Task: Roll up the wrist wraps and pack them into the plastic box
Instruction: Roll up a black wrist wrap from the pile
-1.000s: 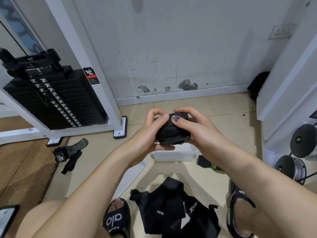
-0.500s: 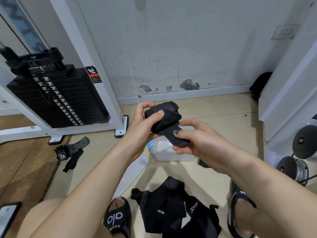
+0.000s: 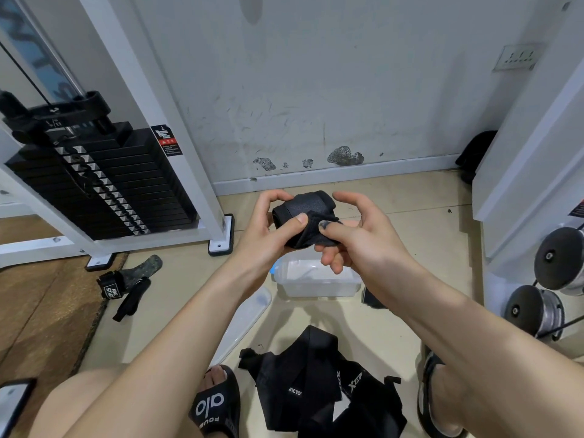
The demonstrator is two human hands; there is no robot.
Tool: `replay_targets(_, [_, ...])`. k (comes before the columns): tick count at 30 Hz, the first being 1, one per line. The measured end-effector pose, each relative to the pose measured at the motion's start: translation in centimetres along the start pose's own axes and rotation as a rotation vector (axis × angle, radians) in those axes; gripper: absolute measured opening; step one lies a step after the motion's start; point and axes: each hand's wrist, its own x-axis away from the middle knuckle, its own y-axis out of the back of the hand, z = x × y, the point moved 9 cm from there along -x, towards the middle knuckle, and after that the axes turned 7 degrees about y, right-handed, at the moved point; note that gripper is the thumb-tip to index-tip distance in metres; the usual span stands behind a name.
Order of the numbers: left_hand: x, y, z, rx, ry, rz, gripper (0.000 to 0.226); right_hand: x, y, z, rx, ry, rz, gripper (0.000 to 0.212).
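Knees and forearms fill the near edge, person seated low over a tiled floor [image 3: 410, 191]. Black slide sandal [image 3: 216, 406] on one foot, "alo" lettering on its strap; second dark sandal [image 3: 425, 396] on the other foot at right. Between the feet, a loose heap of black wraps [image 3: 316, 384] lies unrolled on the floor, white brand lettering partly readable. Phone [image 3: 12, 403] at lower left corner, screen up.

Clear lid [image 3: 243, 320] lies flat on the floor just left of the plastic box [image 3: 316, 279]. Box is open, sitting on the floor under the hands; contents not clear through the walls. Small dark item [image 3: 371, 300] just beside the box's right end, partly hidden by the right forearm.

Above the box, both hands hold one rolled black wrist wrap [image 3: 303, 213]. Left hand [image 3: 268, 235] grips the roll, thumb pressed on its front, fingers curled behind. Right hand [image 3: 357, 238] pinches the loose tail end of the wrap with thumb on top and lower fingers underneath; index finger arched over the roll, not clearly touching.

Left, farther out: grey-and-black lifting straps [image 3: 129, 279] on the floor by a brown mat [image 3: 41, 311]. Behind them a weight stack [image 3: 104, 181] in a white frame. Dumbbell ends [image 3: 543, 292] at right. Scuffed white wall [image 3: 316, 90] at back.
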Motion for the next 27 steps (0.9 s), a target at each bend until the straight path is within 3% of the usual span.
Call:
replay_targets(6, [0.4, -0.6, -0.4, -0.062, -0.046, 0.037, 0.031, -0.3, -0.2, 0.2, -0.086, -0.023, 0.008, 0.038])
replay_targets(16, [1.8, -0.7, -1.3, -0.178, -0.124, 0.023, 0.04, -0.3, -0.7, -0.5, -0.227, -0.114, 0.059, 0.041])
replay_targets(20, [1.7, -0.5, -1.6, -0.086, -0.105, 0.054, 0.021, 0.3, -1.6, 0.0, -0.289, -0.121, 0.193, 0.039])
replay_targets(24, [2.1, -0.5, -1.8, -0.108, -0.143, 0.041, 0.04, 1.0, -2.4, -0.1, -0.341, -0.173, 0.26, 0.027])
replay_targets(27, [2.2, -0.3, -1.8, -0.099, -0.149, 0.018, 0.043, 1.0, -2.5, -0.2, -0.371, -0.192, 0.267, 0.025])
